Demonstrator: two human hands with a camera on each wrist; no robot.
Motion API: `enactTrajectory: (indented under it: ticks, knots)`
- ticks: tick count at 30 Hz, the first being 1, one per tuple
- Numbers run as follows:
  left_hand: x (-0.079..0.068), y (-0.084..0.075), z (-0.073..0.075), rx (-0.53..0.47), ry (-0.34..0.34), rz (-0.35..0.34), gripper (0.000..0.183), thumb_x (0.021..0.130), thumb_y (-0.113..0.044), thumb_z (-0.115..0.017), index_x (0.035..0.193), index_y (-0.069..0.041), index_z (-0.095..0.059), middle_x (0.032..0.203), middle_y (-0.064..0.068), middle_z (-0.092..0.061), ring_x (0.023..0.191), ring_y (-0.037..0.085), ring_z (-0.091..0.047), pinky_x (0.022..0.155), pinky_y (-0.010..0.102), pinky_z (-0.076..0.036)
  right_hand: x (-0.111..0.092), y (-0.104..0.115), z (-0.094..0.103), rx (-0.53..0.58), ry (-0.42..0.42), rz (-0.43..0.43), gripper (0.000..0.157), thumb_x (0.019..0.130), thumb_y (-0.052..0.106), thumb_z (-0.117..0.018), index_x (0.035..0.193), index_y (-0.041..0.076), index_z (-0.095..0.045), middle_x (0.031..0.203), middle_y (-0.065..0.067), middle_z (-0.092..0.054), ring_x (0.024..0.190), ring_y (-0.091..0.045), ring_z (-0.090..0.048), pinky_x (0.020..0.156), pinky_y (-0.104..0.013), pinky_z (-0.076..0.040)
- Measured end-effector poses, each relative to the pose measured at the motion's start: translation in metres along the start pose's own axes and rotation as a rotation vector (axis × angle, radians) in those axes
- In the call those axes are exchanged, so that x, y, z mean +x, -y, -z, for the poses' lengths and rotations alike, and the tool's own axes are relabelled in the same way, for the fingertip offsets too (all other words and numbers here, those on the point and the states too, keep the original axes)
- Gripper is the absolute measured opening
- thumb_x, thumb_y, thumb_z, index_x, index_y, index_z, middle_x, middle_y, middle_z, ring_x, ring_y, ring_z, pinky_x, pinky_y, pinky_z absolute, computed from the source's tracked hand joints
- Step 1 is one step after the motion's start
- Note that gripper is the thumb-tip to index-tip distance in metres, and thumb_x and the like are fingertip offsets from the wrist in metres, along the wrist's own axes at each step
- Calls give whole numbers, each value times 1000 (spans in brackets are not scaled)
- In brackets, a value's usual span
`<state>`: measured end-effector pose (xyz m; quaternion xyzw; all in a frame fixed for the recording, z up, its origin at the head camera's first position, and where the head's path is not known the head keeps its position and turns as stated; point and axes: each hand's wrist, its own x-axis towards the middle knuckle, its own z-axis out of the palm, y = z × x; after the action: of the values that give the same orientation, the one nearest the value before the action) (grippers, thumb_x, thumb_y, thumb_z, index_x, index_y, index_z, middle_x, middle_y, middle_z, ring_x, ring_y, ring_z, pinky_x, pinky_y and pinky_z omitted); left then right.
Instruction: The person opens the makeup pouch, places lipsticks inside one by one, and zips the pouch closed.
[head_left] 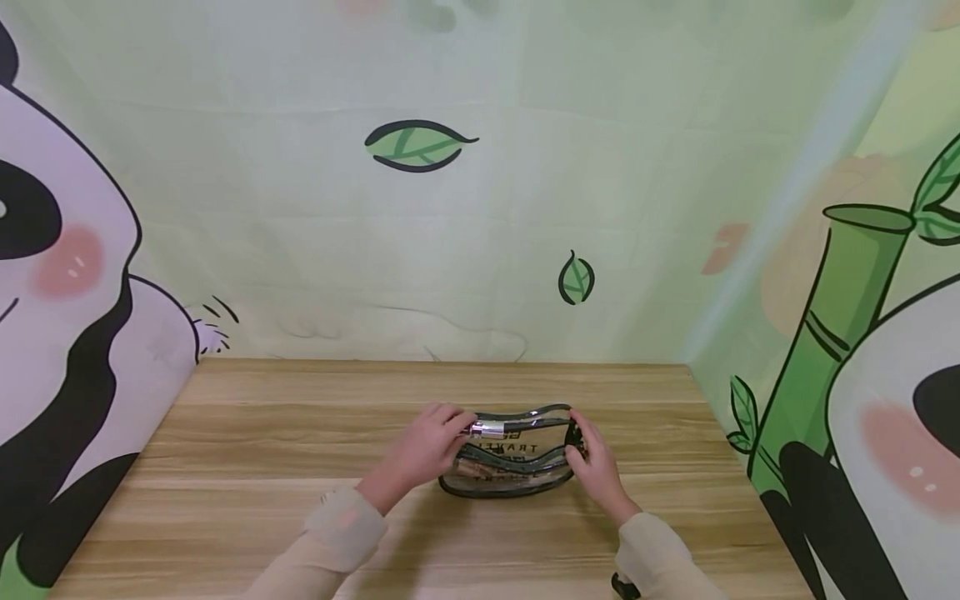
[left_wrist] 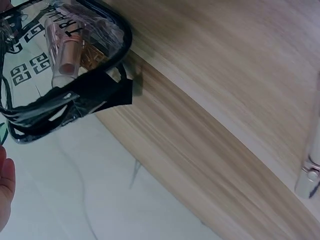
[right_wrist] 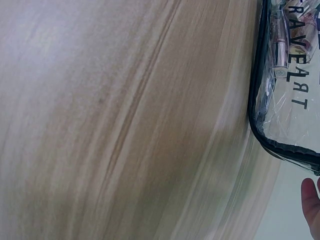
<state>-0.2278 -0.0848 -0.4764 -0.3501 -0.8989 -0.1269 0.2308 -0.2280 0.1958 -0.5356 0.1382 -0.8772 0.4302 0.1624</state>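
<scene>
To the left of the left hand [head_left: 427, 448], on the bench [head_left: 300, 417], a pale tube-like thing [left_wrist: 311, 172] is cut off by the edge of the left wrist view; it has not been put in the pouch [head_left: 517, 460]. The left end of this clear, black-edged pouch is grasped by the left hand, with fingers bent over the rim. Just beside those fingers, a silvery tube [head_left: 487, 429] is seen. Between the two hands, the pouch is held over the bench, and printed lettering [right_wrist: 301, 58] is shown on its plastic. Inside it, toward the left hand, a copper-coloured tube [left_wrist: 70, 57] is contained, so the filling can be judged as done at least in part. Whether the mouth has been closed cannot fairly be told, since the upper edge is partly covered by fingers and blurred by glare. The right end of the pouch is pinched by the right hand [head_left: 597, 471], with a finger at the far corner. As both ends are gripped, the pouch has not been released; that much appears to be left.
</scene>
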Motion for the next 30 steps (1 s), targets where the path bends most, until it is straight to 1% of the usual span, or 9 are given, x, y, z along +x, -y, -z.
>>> enactTrajectory:
  ticks: [2, 4, 8, 14, 17, 21, 24, 27, 30]
  knots:
    - [3, -3, -1, -7, 9, 1, 25, 83, -18, -60, 108, -13, -59, 96, 1, -58, 88, 15, -54, 75, 28, -49, 0, 0, 0, 4, -1, -1, 52, 79, 4, -50, 131, 1, -40, 131, -21, -43, 115, -37, -44, 81, -47, -45]
    - [5, -5, -2, -19, 15, 1, 24, 83, -18, -60, 107, -13, -59, 95, 1, -58, 88, 15, -54, 75, 28, -49, 0, 0, 0, 1, -3, -1, 52, 79, 5, -50, 130, 2, -40, 130, -21, -43, 114, -36, -46, 80, -46, -45]
    - [9, -8, -5, -20, 34, 0, 24, 83, -18, -59, 107, -14, -59, 96, 0, -58, 89, 15, -54, 76, 27, -48, 0, -1, 0, 0, -4, -2, 52, 80, 5, -50, 130, 2, -41, 130, -21, -44, 109, -34, -48, 73, -40, -46]
    - [15, -14, -10, -22, 79, 15, 26, 83, -18, -59, 109, -13, -59, 102, 1, -58, 95, 16, -54, 82, 28, -48, 0, -3, -1, -7, 0, -18, 52, 80, 5, -49, 131, 3, -40, 131, -20, -44, 101, -28, -49, 73, -36, -44]
    - [18, -17, -13, -27, 99, 28, 26, 84, -19, -59, 109, -14, -58, 103, 1, -58, 96, 16, -53, 83, 28, -48, 0, -3, -1, -6, 6, -22, 53, 80, 5, -49, 132, 3, -39, 131, -21, -43, 96, -28, -49, 70, -32, -43]
    - [21, -20, -16, -26, 113, 34, 25, 85, -20, -57, 109, -13, -58, 102, 1, -58, 96, 16, -53, 83, 28, -47, 0, -2, -2, -7, 9, -25, 53, 80, 4, -50, 132, 4, -39, 132, -20, -42, 99, -29, -49, 71, -34, -43]
    - [23, -21, -17, -28, 127, 44, 24, 86, -19, -56, 109, -13, -58, 103, 1, -58, 97, 16, -53, 84, 28, -47, 0, -3, -2, 0, 10, -26, 53, 80, 4, -49, 132, 4, -39, 132, -20, -42, 107, -31, -48, 79, -43, -44]
    - [24, -22, -20, -23, 138, 51, 24, 86, -20, -56, 110, -14, -58, 103, 1, -58, 97, 16, -53, 84, 29, -47, 0, -3, -2, 16, 15, -30, 53, 80, 4, -49, 132, 4, -38, 132, -21, -41, 112, -34, -47, 83, -47, -44]
    - [25, -22, -23, 10, 130, 36, 23, 85, -19, -57, 108, -14, -59, 101, 0, -59, 95, 16, -55, 84, 28, -47, 0, -3, -2, 29, 20, -32, 53, 81, 4, -48, 133, 4, -37, 133, -21, -40, 117, -36, -42, 87, -50, -42]
